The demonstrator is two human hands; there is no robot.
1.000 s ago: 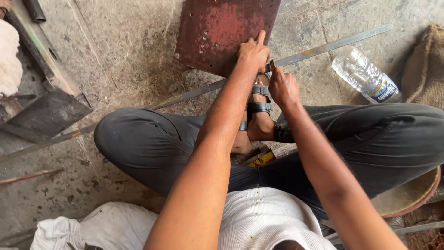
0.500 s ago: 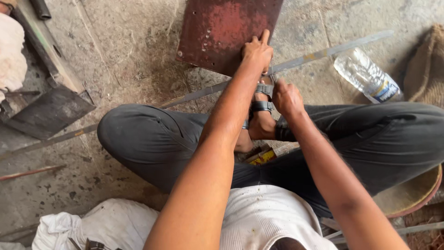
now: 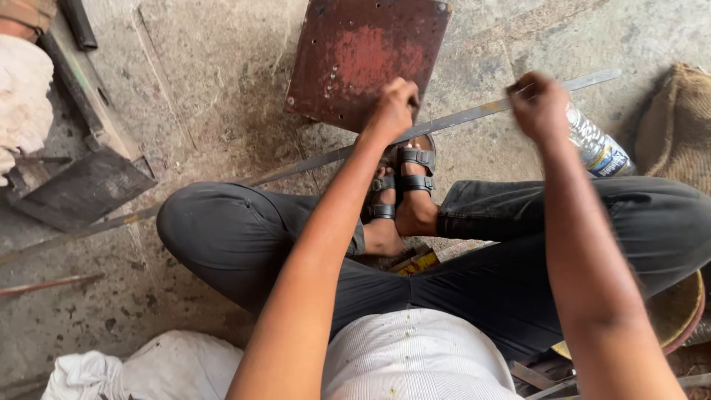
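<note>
Rust-red metal plate lies flat on the concrete floor, top centre. A clear plastic bottle lies on its side at right, just beside a burlap sack at the right edge. At left, a dark metal scoop rests near a slanted wooden beam. A pale bundle sits at the far left edge. White cloth is heaped at bottom left. A thin reddish rod lies on the floor nearby. A round shallow pan shows at lower right, partly hidden.
</note>
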